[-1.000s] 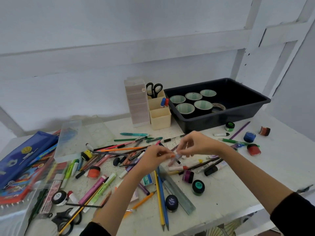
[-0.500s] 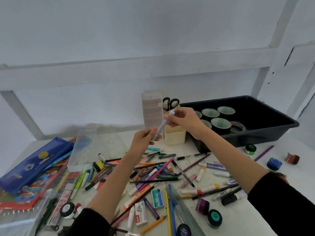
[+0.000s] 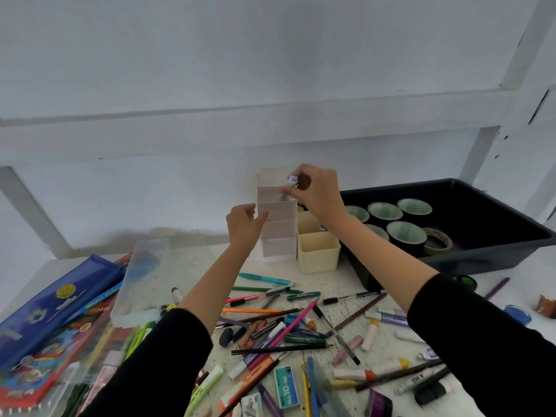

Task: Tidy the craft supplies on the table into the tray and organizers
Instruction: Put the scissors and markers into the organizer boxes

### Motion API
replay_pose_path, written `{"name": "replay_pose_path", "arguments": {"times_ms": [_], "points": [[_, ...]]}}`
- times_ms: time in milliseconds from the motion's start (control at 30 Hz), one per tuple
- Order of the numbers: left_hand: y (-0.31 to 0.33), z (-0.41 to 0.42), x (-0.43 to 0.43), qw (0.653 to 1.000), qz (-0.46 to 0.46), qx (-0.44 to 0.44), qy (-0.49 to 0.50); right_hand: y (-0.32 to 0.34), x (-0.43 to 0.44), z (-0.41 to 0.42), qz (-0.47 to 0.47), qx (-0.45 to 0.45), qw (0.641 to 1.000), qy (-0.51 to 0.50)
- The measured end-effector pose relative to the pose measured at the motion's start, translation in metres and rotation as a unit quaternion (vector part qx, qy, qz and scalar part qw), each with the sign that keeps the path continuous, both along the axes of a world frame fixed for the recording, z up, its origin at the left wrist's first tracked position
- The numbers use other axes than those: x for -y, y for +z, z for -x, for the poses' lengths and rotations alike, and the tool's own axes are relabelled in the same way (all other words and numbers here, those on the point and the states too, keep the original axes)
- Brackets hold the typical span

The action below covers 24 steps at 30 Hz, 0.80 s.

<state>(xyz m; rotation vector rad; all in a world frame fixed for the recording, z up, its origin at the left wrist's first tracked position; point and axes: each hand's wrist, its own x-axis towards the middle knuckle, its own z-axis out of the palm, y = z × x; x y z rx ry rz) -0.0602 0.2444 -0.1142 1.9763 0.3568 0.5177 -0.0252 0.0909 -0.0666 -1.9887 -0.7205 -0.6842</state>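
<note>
Right grip [image 3: 319,194] pinches a small marker [image 3: 290,182], tip down into the tall frosted plastic organizer [image 3: 276,233], its lower end a blur. Left grip [image 3: 244,225] is loose-fingered, holding nothing, just beside it. Glossy black tray [image 3: 481,251] sits right on the counter [image 3: 346,284].

Soft, even, cool light, faint shadows, wide-angle bowing at frame edges, raised right hand [image 3: 317,195] slightly smeared.
</note>
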Motion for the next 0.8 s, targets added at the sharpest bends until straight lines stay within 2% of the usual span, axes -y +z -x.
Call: {"name": "replay_pose_path", "arguments": {"times_ms": [133, 300, 800], "points": [[-0.002, -0.008, 0.005, 0.999, -0.035, 0.036, 0.013, -0.014, -0.003, -0.012, 0.148, 0.007, 0.988, -0.040], [-0.009, -0.013, 0.003, 0.997, -0.055, 0.051, 0.026, -0.006, -0.013, -0.016, 0.281, 0.017, 0.958, -0.051], [-0.007, -0.020, -0.005, 0.997, -0.074, 0.025, -0.010, 0.007, -0.017, -0.017, 0.382, -0.029, 0.921, -0.074]]}}
